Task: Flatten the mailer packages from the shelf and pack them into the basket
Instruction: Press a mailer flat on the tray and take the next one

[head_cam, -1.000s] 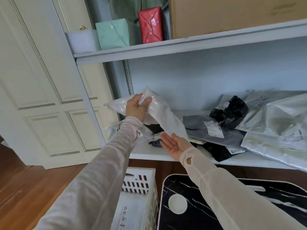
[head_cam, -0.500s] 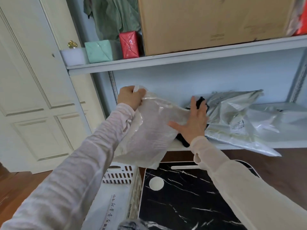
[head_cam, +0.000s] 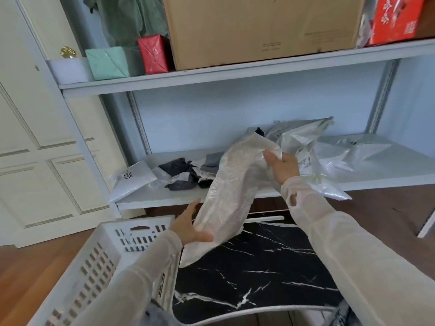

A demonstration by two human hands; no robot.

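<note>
**Both hands hold one white mailer**

The right hand [head_cam: 282,167] pinches the upper end of the white mailer [head_cam: 231,191] at frame centre. The left hand [head_cam: 190,225], fingers spread, supports its lower part. The basket [head_cam: 103,252] stands lower left, the shelf [head_cam: 235,196] behind.

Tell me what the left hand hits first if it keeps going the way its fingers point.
Probably the front edge of the white lower shelf, just beyond the left hand steadying the translucent white plastic mailer; depth is unclear.
</note>
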